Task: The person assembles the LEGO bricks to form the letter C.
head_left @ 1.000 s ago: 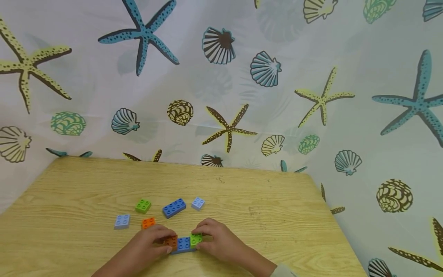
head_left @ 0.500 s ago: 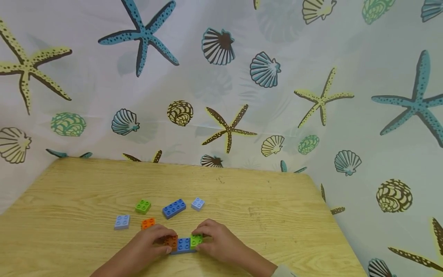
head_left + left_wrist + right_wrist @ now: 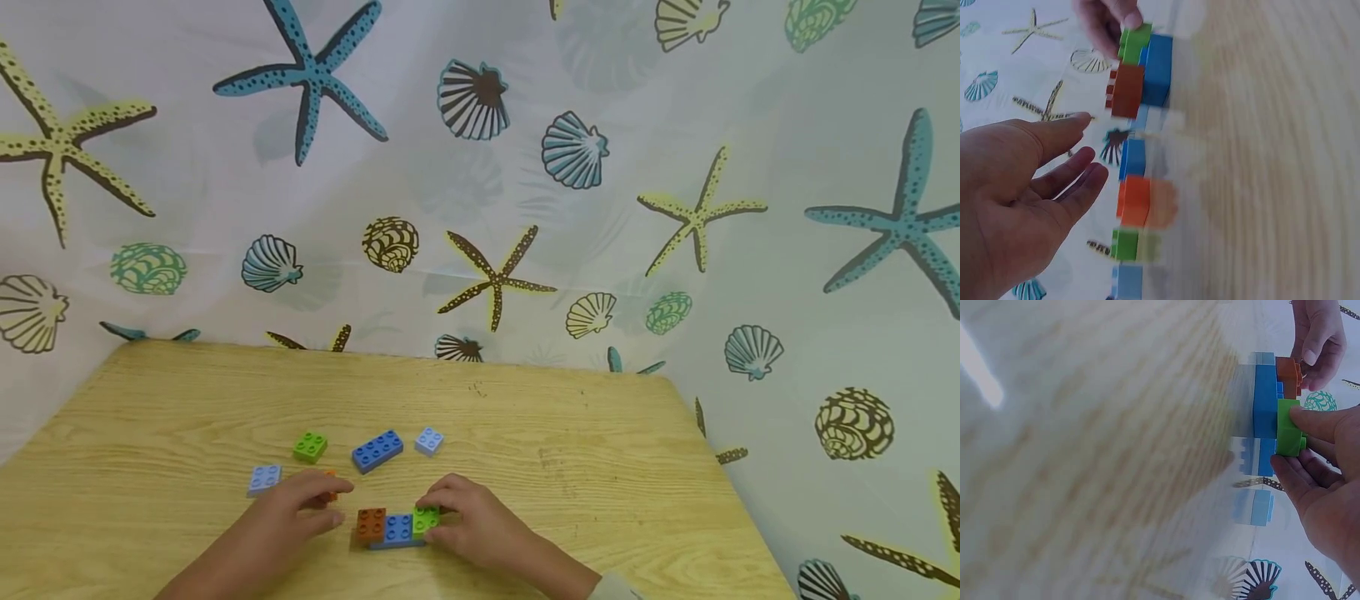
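A blue brick (image 3: 399, 528) lies on the table near its front, with a brown brick (image 3: 371, 524) on its left end and a lime green brick (image 3: 425, 520) on its right end. The brown brick juts out past the blue one's left end. My right hand (image 3: 480, 525) pinches the lime green brick between thumb and fingers. To the left, my left hand (image 3: 281, 517) is off the bricks, fingers loosely extended and holding nothing. In the head view it partly covers an orange brick (image 3: 1135, 201), which shows fully in the left wrist view.
Behind the hands lie a green brick (image 3: 311, 447), a longer blue brick (image 3: 377, 451) and a small light blue brick (image 3: 429, 441). Another light blue brick (image 3: 265, 479) is by the left hand. A shell-patterned cloth (image 3: 525, 183) hangs behind the wooden table (image 3: 600, 467).
My left hand has let go of the brown brick and moved left, now in front of the orange brick. The right hand and the joined bricks have stayed in place.
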The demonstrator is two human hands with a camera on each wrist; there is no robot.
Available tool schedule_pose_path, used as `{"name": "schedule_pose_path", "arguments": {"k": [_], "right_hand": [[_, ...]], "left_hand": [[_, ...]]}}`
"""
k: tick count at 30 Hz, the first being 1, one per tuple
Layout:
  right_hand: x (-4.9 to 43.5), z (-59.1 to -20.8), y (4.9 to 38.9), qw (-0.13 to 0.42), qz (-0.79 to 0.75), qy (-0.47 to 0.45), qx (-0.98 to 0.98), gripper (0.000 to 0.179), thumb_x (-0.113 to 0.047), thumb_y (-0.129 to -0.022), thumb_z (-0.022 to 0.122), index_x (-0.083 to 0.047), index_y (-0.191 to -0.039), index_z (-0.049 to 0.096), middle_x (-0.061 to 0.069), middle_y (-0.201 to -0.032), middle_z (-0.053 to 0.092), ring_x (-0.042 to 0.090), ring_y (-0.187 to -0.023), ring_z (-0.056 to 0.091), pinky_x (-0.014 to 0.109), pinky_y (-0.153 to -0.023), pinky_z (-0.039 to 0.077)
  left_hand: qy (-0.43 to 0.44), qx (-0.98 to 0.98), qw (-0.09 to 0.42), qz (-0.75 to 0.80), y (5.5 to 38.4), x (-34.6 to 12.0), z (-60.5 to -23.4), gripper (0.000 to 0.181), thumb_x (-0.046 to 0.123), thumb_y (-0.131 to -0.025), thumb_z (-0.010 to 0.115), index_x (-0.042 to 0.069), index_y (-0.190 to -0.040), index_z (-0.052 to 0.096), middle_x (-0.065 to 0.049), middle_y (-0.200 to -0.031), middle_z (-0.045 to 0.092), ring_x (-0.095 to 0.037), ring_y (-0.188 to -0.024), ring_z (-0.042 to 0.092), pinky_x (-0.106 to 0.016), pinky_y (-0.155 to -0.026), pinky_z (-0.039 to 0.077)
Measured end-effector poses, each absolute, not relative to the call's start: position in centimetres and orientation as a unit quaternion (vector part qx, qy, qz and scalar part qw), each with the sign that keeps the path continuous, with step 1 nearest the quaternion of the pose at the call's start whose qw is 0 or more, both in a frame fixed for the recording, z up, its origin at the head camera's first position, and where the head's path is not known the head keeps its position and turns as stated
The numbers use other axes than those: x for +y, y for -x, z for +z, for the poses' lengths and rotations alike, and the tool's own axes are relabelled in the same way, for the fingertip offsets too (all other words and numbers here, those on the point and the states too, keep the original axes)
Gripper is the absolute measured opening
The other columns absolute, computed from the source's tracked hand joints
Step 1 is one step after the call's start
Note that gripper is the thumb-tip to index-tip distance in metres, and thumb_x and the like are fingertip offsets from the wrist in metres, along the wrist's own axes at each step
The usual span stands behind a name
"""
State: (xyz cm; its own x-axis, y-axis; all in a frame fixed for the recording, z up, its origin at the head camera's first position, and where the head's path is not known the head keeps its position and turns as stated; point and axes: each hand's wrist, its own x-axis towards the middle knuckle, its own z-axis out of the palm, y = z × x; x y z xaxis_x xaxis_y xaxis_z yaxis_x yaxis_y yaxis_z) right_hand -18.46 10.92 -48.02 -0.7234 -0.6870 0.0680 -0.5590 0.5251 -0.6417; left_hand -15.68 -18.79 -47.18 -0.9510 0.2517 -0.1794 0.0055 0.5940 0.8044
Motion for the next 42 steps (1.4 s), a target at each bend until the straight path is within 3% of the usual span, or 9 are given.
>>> {"name": "schedule_pose_path", "arguments": {"k": [5, 11, 16, 24, 31, 37, 42], "right_hand": [[10.9, -47.9, 18.5, 0.109, -0.334, 0.35, 0.868, 0.033, -0.021, -0.093, 0.075, -0.016, -0.125, 0.07, -0.007, -0.122, 0.062, 0.0, -0.112, 0.057, 0.018, -0.094, 0.051], [10.9, -47.9, 18.5, 0.123, -0.343, 0.339, 0.868, 0.033, -0.021, -0.093, 0.075, -0.017, -0.126, 0.07, -0.007, -0.123, 0.061, -0.001, -0.111, 0.056, 0.02, -0.094, 0.052], [10.9, -48.0, 18.6, 0.119, -0.339, 0.345, 0.867, 0.033, -0.02, -0.094, 0.074, -0.016, -0.126, 0.07, -0.006, -0.123, 0.062, 0.0, -0.113, 0.056, 0.019, -0.095, 0.051], [10.9, -48.0, 18.5, 0.118, -0.338, 0.345, 0.868, 0.033, -0.02, -0.094, 0.074, -0.016, -0.126, 0.07, -0.006, -0.124, 0.062, 0.001, -0.115, 0.056, 0.019, -0.096, 0.05], [10.9, -48.0, 18.6, 0.118, -0.332, 0.343, 0.871, 0.033, -0.02, -0.093, 0.074, -0.017, -0.126, 0.07, -0.007, -0.125, 0.062, 0.001, -0.115, 0.056, 0.019, -0.097, 0.05], [10.8, -47.8, 18.5, 0.123, -0.329, 0.341, 0.872, 0.033, -0.02, -0.093, 0.074, -0.017, -0.126, 0.07, -0.008, -0.124, 0.062, 0.0, -0.115, 0.056, 0.019, -0.096, 0.05], [10.8, -47.7, 18.5, 0.123, -0.33, 0.339, 0.872, 0.033, -0.019, -0.093, 0.074, -0.017, -0.126, 0.071, -0.008, -0.124, 0.061, 0.0, -0.114, 0.056, 0.019, -0.096, 0.05]], "left_hand": [[-0.099, 0.916, 0.071, 0.383, 15.8, -22.1, -47.1, 0.037, 0.023, -0.094, 0.072, 0.012, -0.129, 0.066, -0.008, -0.128, 0.063, -0.027, -0.11, 0.062, -0.041, -0.085, 0.058], [-0.094, 0.928, 0.033, 0.358, 16.2, -25.3, -47.8, 0.038, 0.025, -0.097, 0.068, 0.007, -0.131, 0.065, -0.012, -0.128, 0.062, -0.025, -0.107, 0.062, -0.039, -0.082, 0.057], [-0.079, 0.935, 0.032, 0.344, 16.9, -26.9, -48.4, 0.041, 0.028, -0.096, 0.07, 0.005, -0.13, 0.066, -0.019, -0.13, 0.061, -0.035, -0.112, 0.063, -0.051, -0.087, 0.057], [-0.086, 0.937, 0.036, 0.336, 18.3, -28.0, -49.0, 0.04, 0.02, -0.093, 0.073, 0.003, -0.129, 0.066, -0.028, -0.132, 0.058, -0.046, -0.115, 0.06, -0.059, -0.09, 0.053], [-0.097, 0.938, 0.032, 0.331, 19.0, -28.1, -49.5, 0.041, 0.019, -0.091, 0.075, 0.002, -0.127, 0.067, -0.029, -0.131, 0.059, -0.044, -0.115, 0.062, -0.058, -0.093, 0.053], [-0.089, 0.941, 0.059, 0.32, 19.5, -28.1, -49.6, 0.045, 0.021, -0.091, 0.075, 0.001, -0.13, 0.065, -0.028, -0.132, 0.06, -0.049, -0.123, 0.055, -0.062, -0.096, 0.048], [-0.087, 0.94, 0.065, 0.323, 19.6, -28.0, -49.6, 0.046, 0.023, -0.091, 0.076, 0.001, -0.13, 0.065, -0.027, -0.131, 0.06, -0.047, -0.121, 0.057, -0.06, -0.095, 0.05]]}}
